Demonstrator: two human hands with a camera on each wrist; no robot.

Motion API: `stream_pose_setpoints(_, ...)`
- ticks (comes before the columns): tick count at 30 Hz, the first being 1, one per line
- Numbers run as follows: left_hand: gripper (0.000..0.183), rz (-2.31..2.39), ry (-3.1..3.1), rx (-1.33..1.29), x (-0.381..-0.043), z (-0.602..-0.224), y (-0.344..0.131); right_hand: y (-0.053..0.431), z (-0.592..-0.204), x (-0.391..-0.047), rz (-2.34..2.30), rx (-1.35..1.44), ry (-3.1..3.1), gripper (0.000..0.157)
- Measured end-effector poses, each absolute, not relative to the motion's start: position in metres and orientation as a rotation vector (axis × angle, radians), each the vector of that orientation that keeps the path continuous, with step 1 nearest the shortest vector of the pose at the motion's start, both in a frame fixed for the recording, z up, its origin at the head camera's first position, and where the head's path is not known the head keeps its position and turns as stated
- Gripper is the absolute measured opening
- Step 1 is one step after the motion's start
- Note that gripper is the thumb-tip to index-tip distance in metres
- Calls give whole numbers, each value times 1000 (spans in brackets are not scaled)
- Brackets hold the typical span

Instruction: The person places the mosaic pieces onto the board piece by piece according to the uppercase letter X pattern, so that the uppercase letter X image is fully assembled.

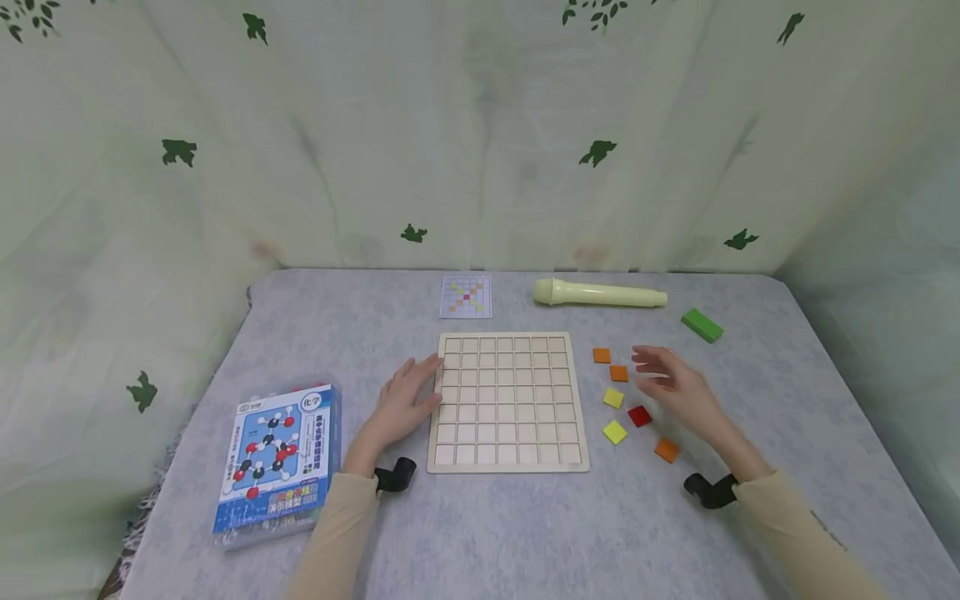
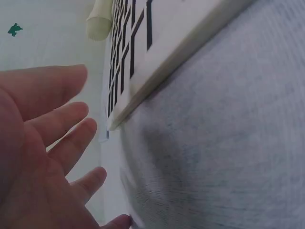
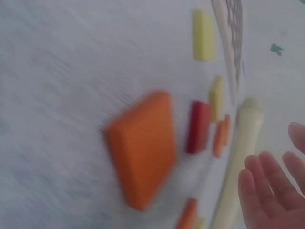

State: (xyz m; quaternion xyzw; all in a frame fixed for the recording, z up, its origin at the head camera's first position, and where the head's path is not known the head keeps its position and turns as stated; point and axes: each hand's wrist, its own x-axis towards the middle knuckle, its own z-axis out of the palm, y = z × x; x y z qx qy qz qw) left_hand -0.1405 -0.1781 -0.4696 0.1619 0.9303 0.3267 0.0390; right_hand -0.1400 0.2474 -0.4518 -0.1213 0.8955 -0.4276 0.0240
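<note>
A wooden grid board (image 1: 508, 403) lies on the table, its squares bare. My left hand (image 1: 405, 400) is at the board's left edge, fingers spread and fingertips right at the rim; the left wrist view shows the palm holding nothing. My right hand (image 1: 678, 396) hovers right of the board with loosely bent fingers and nothing in them. Beside it lie a red tile (image 1: 640, 416), yellow tiles (image 1: 613, 397) and orange tiles (image 1: 667, 450). In the right wrist view, a large orange tile (image 3: 143, 150) is nearest, with another orange tile (image 3: 187, 214) at the bottom.
A small pattern card (image 1: 466, 297) lies behind the board. To its right are a pale yellow microphone-shaped tube (image 1: 600, 293) and a green block (image 1: 702, 325). A boxed molecular model set (image 1: 276, 458) lies at the left. A patterned curtain (image 1: 480, 133) hangs behind the table.
</note>
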Motion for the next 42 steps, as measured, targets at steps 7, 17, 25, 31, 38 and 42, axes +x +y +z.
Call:
stream_pose_setpoints(7,55,927,2819,513,-140,-481,-184,242,-469,-136,-1345,-321,2639,37)
stream_pose_setpoints(17,57,807,2808,483,-134,-477,-181,231,-480,-142,-1142,-299,2754,32)
stream_pose_setpoints(25,58,870,2808,465,-130,-482,-179,230,-479,-146,-1100,-343,2770,29)
stream_pose_setpoints(31,60,880,2801,429,-128,-482,-177,214,-468,-154,-1164,-430,2741,28)
stream_pose_setpoints(38,61,880,2804,422,-127,-481,-176,162,-453,-184,-1234,-664,2654,27)
stream_pose_setpoints(42,60,876,2810,409,-126,-481,-176,123,-452,-205,-1240,-734,2588,25)
